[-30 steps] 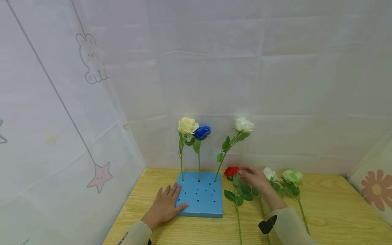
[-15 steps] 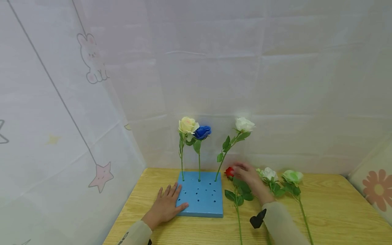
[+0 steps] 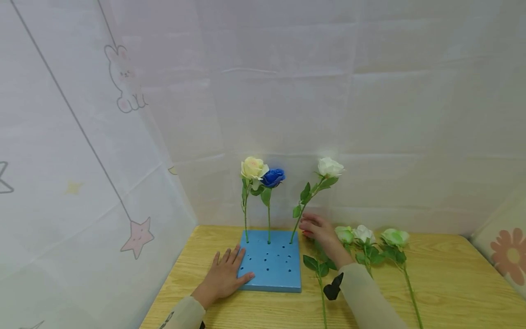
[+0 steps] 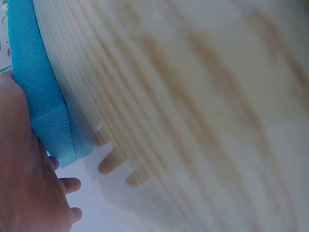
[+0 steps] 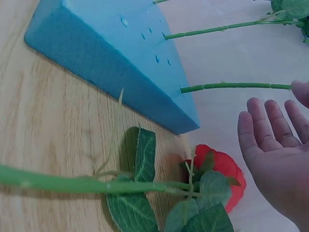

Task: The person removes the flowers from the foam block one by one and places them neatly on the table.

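Note:
A blue foam block (image 3: 269, 276) with small holes lies on the table. Three artificial roses stand in its back row: pale yellow (image 3: 254, 168), blue (image 3: 273, 177) and white (image 3: 330, 167), the white one leaning right. My left hand (image 3: 223, 275) rests on the block's left edge, fingers spread and thumb on top. Just right of the white rose's stem (image 5: 231, 86) is my right hand (image 3: 322, 234), its fingers loosely extended and the thumb overlapping the stem in the right wrist view. A red rose (image 5: 227, 176) lies beneath that hand, mostly hidden in the head view.
To the right, a pale green rose (image 3: 344, 234), another white rose (image 3: 364, 233) and a second green rose (image 3: 394, 237) lie on the wooden table (image 3: 448, 283). A pale cloth backdrop (image 3: 271, 114) rises behind the table, with a printed cloth along the left.
My right hand has moved left, from over the red rose's right side to beside the standing white rose's stem. The left hand has stayed on the block.

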`<action>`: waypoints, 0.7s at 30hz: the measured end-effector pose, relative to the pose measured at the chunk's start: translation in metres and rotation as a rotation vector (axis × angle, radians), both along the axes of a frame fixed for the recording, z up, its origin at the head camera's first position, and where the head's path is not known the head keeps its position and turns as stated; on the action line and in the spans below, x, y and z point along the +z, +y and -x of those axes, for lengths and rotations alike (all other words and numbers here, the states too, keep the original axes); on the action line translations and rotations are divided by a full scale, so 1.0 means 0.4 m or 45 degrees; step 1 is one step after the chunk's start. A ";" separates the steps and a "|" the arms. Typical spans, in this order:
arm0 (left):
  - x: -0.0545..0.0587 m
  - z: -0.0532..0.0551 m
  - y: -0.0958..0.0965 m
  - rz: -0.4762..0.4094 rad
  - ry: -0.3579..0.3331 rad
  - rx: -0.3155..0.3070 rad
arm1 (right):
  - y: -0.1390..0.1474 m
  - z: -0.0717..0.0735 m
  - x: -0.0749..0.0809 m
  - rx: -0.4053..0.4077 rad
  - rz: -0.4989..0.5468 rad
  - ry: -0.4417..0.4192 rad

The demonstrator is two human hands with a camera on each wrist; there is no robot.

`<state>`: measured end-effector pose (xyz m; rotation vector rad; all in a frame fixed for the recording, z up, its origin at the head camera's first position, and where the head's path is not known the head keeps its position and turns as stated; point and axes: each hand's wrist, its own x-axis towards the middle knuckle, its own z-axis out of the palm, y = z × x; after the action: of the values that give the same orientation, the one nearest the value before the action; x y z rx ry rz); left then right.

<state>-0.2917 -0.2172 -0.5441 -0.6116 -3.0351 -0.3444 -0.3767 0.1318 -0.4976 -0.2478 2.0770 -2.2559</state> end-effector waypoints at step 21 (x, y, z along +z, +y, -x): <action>-0.018 0.011 -0.004 0.035 0.028 0.005 | -0.063 0.023 -0.002 0.047 0.022 -0.004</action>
<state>-0.2962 -0.2188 -0.5512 -0.6070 -3.0242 -0.2937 -0.3860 0.1066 -0.4984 -0.2813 2.0351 -2.2521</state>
